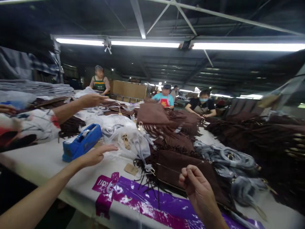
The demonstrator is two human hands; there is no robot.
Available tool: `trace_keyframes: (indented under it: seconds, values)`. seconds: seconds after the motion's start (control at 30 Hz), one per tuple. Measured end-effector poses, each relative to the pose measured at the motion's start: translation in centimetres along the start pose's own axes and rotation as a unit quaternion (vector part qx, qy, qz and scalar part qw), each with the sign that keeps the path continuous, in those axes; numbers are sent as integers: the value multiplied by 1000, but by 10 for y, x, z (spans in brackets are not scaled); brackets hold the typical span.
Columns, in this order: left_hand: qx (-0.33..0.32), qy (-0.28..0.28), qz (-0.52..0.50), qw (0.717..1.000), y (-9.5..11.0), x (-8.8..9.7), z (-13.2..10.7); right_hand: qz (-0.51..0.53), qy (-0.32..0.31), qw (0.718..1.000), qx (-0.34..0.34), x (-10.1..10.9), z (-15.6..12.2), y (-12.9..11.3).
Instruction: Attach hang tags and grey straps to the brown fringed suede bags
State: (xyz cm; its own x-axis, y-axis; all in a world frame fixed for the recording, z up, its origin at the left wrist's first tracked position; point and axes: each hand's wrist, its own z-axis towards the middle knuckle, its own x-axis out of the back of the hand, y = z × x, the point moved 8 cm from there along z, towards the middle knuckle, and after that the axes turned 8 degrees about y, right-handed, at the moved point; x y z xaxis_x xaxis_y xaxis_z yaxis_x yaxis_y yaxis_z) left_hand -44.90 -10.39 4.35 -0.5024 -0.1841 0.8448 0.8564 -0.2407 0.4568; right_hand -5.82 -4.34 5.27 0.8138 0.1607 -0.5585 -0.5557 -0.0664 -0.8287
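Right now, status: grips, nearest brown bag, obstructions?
Left grip open, by blue tape dispenser. Right grip pinched, anything held unclear. Brown bag lying beside it. Co-worker's arm extended at left.

Magenta film point(107, 191), white letters, perhaps "UP"

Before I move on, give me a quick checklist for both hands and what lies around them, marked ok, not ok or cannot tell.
1. Left hand free: ok; fingers stretched out, no held item visible.
2. Right hand empty: cannot tell; thumb and fingers are pinched together, and anything thin between them is too small to make out.
3. Blue tape dispenser upright on the table: ok.
4. Co-worker's hand clear of the left hand: ok; it reaches in beyond the dispenser, apart.
5. Tabletop bare in front of the brown fringed bag: not ok; a glossy purple strip lies there, with fringe over it.
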Motion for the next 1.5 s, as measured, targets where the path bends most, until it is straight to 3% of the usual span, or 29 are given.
trace_keyframes:
  seconds: [0.07,0.17,0.27,0.33,0.43,0.53,0.6,0.67,0.73,0.77,0.83,0.87,0.97,1.07,1.2,1.33,1.4,1.5]
  values:
    - [6,-13,22,1000,11,13,9,-8,-9,1000,4,4,-6,-2]
    - [20,-83,52,995,38,17,16,-11,-2,1000,15,13,-15,-4]
    - [-8,-81,39,996,93,9,22,-10,-2,1000,25,20,-23,-5]
    - [-55,-33,-5,998,144,-4,26,-14,-13,999,28,21,-29,-3]
    - [-118,-31,-56,991,218,-42,28,-25,-27,999,28,20,-39,4]
    - [-140,-70,10,988,260,-84,31,-48,-30,998,28,28,-46,6]
    - [-140,-97,71,983,269,-105,32,-100,12,994,38,48,-49,-1]
    - [-138,-118,123,976,272,-120,31,-190,115,971,88,81,-56,-22]
    - [-142,-135,155,968,276,-131,29,-303,225,906,192,106,-75,-53]
    - [-145,-138,159,967,280,-135,28,-361,247,865,246,109,-86,-65]
    - [-154,-131,145,969,294,-142,29,-457,216,809,302,97,-103,-69]
    - [-160,-123,129,971,303,-145,29,-487,179,802,296,89,-107,-62]
    - [-185,-112,74,974,331,-153,35,-516,94,821,223,74,-108,-31]
    - [-228,-107,25,967,342,-161,48,-548,53,805,220,77,-101,-31]
    - [-284,-38,120,951,318,-173,81,-581,20,782,227,110,-90,-57]
    - [-269,-87,192,940,285,-186,117,-563,49,806,177,144,-78,-70]
    - [-246,-91,172,950,284,-177,132,-552,49,817,159,143,-72,-71]
    - [-220,-62,150,962,296,-155,151,-517,36,836,181,118,-61,-77]
